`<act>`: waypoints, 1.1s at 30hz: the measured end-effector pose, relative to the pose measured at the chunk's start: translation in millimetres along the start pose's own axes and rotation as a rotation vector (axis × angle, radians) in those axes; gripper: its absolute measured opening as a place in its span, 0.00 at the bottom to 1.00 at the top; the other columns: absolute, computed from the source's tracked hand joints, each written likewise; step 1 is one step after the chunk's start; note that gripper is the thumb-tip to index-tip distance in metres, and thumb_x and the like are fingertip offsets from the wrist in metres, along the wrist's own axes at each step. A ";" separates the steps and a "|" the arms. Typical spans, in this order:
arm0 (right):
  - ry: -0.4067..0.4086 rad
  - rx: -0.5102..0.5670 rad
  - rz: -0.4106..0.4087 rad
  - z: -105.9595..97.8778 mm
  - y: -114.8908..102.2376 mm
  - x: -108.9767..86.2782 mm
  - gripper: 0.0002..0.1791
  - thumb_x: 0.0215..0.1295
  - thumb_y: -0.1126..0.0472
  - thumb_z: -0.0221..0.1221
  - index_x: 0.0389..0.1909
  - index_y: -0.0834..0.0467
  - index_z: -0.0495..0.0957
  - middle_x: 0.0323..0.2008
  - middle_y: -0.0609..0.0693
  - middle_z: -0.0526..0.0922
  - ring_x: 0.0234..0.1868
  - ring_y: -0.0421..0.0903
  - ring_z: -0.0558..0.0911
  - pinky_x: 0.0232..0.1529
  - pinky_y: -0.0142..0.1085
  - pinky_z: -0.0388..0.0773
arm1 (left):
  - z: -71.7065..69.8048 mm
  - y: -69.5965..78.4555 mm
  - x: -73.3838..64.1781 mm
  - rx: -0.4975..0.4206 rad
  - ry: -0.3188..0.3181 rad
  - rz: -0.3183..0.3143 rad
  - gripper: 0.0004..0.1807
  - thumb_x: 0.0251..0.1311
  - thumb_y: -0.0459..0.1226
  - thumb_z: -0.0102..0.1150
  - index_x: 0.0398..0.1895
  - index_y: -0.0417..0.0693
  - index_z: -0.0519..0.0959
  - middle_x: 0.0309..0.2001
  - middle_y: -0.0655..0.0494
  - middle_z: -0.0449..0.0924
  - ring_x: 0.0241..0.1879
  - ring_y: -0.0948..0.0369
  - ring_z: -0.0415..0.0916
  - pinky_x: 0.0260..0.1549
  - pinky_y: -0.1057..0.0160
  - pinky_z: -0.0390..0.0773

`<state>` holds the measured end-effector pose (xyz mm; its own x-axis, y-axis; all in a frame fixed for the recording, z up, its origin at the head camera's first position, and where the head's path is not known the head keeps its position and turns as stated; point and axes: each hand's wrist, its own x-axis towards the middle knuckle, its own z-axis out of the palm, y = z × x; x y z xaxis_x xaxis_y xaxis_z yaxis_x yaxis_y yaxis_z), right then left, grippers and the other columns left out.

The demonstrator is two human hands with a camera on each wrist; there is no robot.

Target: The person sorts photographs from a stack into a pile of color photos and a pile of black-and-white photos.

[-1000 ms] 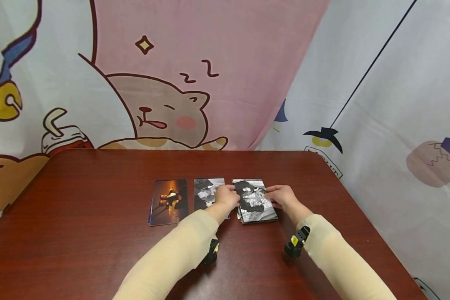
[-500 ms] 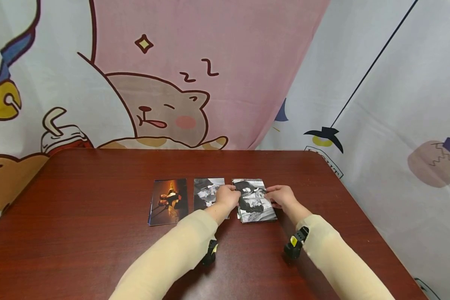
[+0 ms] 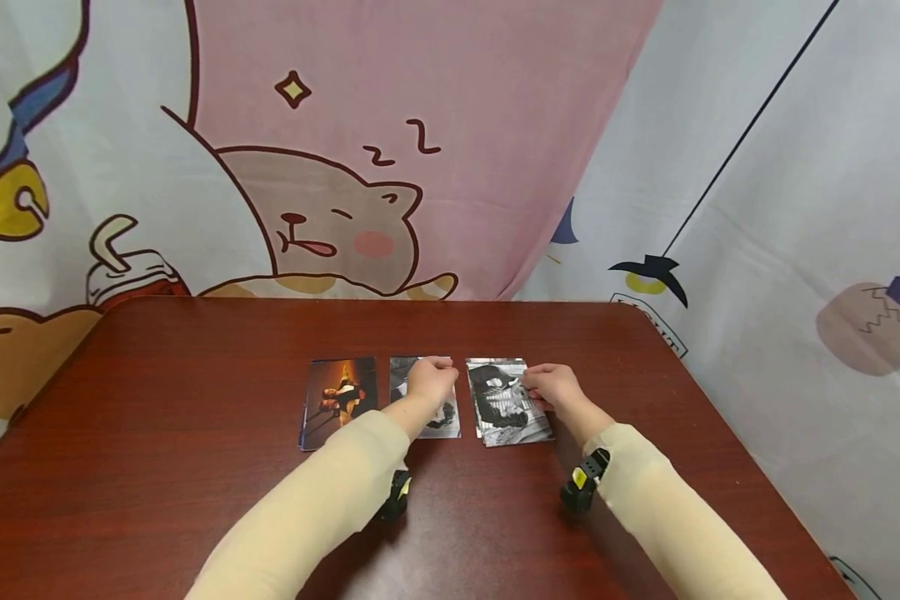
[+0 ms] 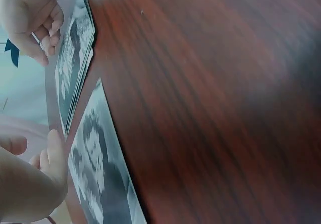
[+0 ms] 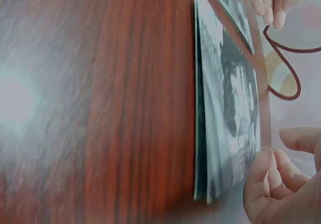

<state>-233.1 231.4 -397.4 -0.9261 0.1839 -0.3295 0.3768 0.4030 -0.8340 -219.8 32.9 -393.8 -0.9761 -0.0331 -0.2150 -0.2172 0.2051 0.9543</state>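
Two groups of black-and-white photo cards lie side by side on the table, with a colour photo card (image 3: 339,402) to their left. My left hand (image 3: 431,387) hovers over the middle photo card (image 3: 444,423), its thumb and fingers apart and holding nothing in the left wrist view. At the right edge of the right stack of photo cards (image 3: 506,408) is my right hand (image 3: 558,389). The right wrist view shows its fingers (image 5: 258,169) loosely bent beside the stack, thumb apart; whether they touch it is unclear. A dark gap shows between cards in that stack (image 5: 228,98).
The reddish-brown wooden table (image 3: 195,500) extends around the cards. Behind it hangs a cartoon-printed curtain (image 3: 495,125). Black wrist devices (image 3: 585,479) are strapped over the cream sleeves (image 3: 307,508).
My left hand has left the right stack and moved left over the middle card. My right hand has shifted slightly left and up at the stack's right edge.
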 end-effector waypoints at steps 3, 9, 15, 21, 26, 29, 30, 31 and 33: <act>-0.015 0.011 -0.015 6.5 -4.9 -1.0 0.18 0.61 0.66 0.55 0.50 0.70 0.73 0.21 0.43 0.76 0.21 0.36 0.72 0.21 0.27 0.73 | -11.3 1.7 -1.5 0.032 -0.003 -0.004 0.17 0.63 0.33 0.49 0.53 0.37 0.76 0.54 0.40 0.75 0.47 0.47 0.78 0.39 0.58 0.83; -0.061 0.038 -0.030 21.6 -13.1 -2.0 0.18 0.61 0.67 0.55 0.51 0.71 0.72 0.22 0.45 0.78 0.20 0.36 0.73 0.22 0.29 0.76 | -32.3 -0.3 3.5 0.103 0.073 -0.005 0.18 0.59 0.33 0.49 0.50 0.38 0.78 0.41 0.43 0.82 0.23 0.59 0.77 0.23 0.70 0.74; -0.095 0.047 -0.033 33.8 -20.8 -4.7 0.17 0.61 0.67 0.55 0.50 0.71 0.73 0.27 0.48 0.80 0.22 0.37 0.74 0.24 0.30 0.78 | -52.9 -0.6 4.8 0.203 0.151 -0.030 0.17 0.57 0.35 0.50 0.48 0.39 0.80 0.43 0.43 0.82 0.36 0.54 0.78 0.32 0.64 0.77; -0.111 0.028 -0.013 44.7 -25.2 -4.0 0.17 0.62 0.66 0.55 0.51 0.69 0.73 0.33 0.52 0.80 0.24 0.37 0.75 0.25 0.30 0.80 | -64.5 -4.2 7.4 0.245 0.181 -0.061 0.18 0.55 0.36 0.50 0.47 0.37 0.79 0.48 0.42 0.80 0.41 0.51 0.80 0.34 0.63 0.80; -0.132 0.029 -0.011 55.1 -29.5 -3.6 0.16 0.62 0.66 0.54 0.49 0.69 0.74 0.31 0.51 0.78 0.23 0.38 0.75 0.24 0.29 0.79 | -70.6 -6.5 7.6 0.232 0.164 -0.087 0.19 0.55 0.35 0.50 0.49 0.36 0.78 0.48 0.41 0.79 0.29 0.56 0.81 0.23 0.70 0.79; -0.153 0.027 -0.002 61.5 -31.1 -2.8 0.16 0.63 0.65 0.53 0.50 0.68 0.74 0.34 0.54 0.79 0.25 0.39 0.76 0.26 0.30 0.80 | -73.0 -7.5 7.0 0.259 0.140 -0.085 0.19 0.54 0.35 0.49 0.47 0.34 0.79 0.48 0.41 0.79 0.28 0.56 0.81 0.22 0.69 0.81; -0.161 0.027 0.003 63.5 -31.5 -2.7 0.17 0.63 0.64 0.53 0.51 0.68 0.73 0.36 0.56 0.80 0.26 0.40 0.77 0.27 0.31 0.81 | -73.6 -7.7 6.7 0.272 0.133 -0.085 0.19 0.54 0.34 0.48 0.46 0.34 0.79 0.48 0.41 0.79 0.28 0.55 0.81 0.23 0.69 0.81; -0.172 0.026 0.007 65.4 -31.8 -2.5 0.18 0.64 0.63 0.54 0.52 0.69 0.73 0.39 0.58 0.81 0.27 0.41 0.77 0.28 0.32 0.82 | -74.2 -7.9 6.4 0.278 0.128 -0.082 0.18 0.54 0.34 0.48 0.45 0.34 0.79 0.47 0.40 0.79 0.28 0.55 0.81 0.22 0.69 0.81; -0.195 0.030 0.015 69.1 -32.9 -2.7 0.20 0.64 0.62 0.54 0.54 0.69 0.71 0.45 0.62 0.80 0.29 0.42 0.79 0.30 0.33 0.83 | -75.5 -8.4 5.4 0.298 0.121 -0.081 0.18 0.54 0.35 0.49 0.43 0.33 0.80 0.47 0.41 0.79 0.28 0.55 0.82 0.22 0.69 0.81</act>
<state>-244.4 155.8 -399.7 -0.9079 0.0108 -0.4189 0.3921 0.3745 -0.8402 -224.2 -42.8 -387.3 -0.9542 -0.1729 -0.2442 -0.2979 0.4736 0.8288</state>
